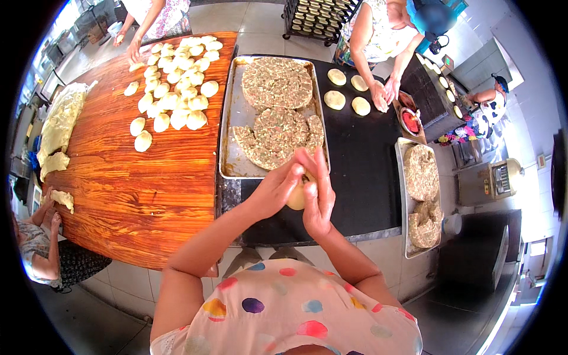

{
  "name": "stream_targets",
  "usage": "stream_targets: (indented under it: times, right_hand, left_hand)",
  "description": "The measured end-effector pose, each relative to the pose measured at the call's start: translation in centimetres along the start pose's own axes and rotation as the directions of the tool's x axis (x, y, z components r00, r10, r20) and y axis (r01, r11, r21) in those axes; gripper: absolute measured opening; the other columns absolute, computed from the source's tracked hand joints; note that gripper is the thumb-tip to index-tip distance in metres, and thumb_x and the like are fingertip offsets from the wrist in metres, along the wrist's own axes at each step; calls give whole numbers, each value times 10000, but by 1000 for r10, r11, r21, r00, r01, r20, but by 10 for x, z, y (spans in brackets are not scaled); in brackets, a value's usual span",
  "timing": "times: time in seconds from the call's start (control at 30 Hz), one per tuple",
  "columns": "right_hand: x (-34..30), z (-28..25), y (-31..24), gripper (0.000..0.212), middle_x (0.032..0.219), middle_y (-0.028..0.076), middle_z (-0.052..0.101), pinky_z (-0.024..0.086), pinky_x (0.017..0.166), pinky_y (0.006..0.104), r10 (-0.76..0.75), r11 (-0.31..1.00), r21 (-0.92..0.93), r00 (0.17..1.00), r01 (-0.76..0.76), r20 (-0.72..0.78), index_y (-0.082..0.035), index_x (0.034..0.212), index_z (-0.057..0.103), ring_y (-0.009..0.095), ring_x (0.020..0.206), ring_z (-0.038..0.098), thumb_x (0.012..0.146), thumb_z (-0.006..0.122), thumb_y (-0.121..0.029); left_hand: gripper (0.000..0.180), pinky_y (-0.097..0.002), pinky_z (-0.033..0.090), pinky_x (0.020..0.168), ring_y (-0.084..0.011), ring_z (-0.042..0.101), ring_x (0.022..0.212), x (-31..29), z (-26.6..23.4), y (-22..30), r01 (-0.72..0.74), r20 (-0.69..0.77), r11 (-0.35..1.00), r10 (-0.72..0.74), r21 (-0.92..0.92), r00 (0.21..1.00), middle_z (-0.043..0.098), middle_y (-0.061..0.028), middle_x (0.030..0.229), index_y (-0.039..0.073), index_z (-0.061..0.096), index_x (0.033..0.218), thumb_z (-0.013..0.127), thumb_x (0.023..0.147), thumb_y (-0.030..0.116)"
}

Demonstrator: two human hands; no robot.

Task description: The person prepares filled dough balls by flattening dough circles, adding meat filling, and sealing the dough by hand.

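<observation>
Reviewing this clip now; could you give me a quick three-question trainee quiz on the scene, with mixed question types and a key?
1. True or false: the person's bare left hand and bare right hand are together around a round pale dough piece.

2. What holds the speckled brown mixture nearest those hands?
A) a blue plastic bowl
B) a silver rectangular metal tray
C) a woven basket

3. How many flat, round, pale dough discs lie on the smooth black worktop between that tray and the facing co-worker's hands?

Key: 1. True. 2. B. 3. Four.
</observation>
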State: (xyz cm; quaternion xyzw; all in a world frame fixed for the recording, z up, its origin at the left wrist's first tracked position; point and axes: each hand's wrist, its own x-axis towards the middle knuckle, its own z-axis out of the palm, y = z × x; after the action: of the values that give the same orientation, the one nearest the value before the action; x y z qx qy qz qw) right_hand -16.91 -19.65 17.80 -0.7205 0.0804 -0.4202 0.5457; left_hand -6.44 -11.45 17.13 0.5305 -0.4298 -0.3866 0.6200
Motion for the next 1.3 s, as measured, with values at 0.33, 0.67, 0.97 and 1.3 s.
stream_targets:
  times: [0.33, 0.67, 0.97, 1.3]
  right_hand:
    - [18, 1, -14, 147, 1068, 133, 649, 499, 885, 397, -384, 879, -226, 904, 420, 189, -4, 934, 640, 273, 971, 622, 801, 703, -4]
    - [25, 15, -17, 216, 967, 118, 705, 526, 795, 375, -403, 841, -271, 876, 468, 264, -49, 970, 676, 271, 869, 671, 792, 775, -120]
    - [34, 17, -24, 410, 1028, 122, 687, 503, 871, 384, -314, 853, -280, 862, 440, 398, -53, 942, 676, 305, 1009, 652, 634, 892, -217]
    - [27, 19, -4, 334, 960, 87, 696, 532, 780, 357, -371, 816, -377, 897, 439, 241, -69, 920, 646, 269, 877, 678, 649, 840, -50]
  left_hand:
    - [898, -478, 344, 1117, -358, 436, 1330, 3, -1, 18, -1, -22, 674, -23, -738, 1000, 303, -227, 1523, 180, 42, 1564, 234, 902, 756]
    - [754, -433, 343, 1125, -283, 472, 1293, -3, 5, -12, 99, 67, 497, -82, -862, 994, 455, -164, 1424, 7, 358, 1448, 220, 1009, 605]
    - [778, -394, 494, 984, -257, 595, 1137, -8, -6, -28, 64, -46, 360, -289, -931, 956, 587, -150, 1229, 10, 486, 1340, 252, 981, 659]
    - [741, -416, 423, 1067, -275, 535, 1232, -7, 13, -30, -89, -162, 399, -154, -913, 975, 509, -149, 1367, 2, 411, 1412, 214, 1016, 596]
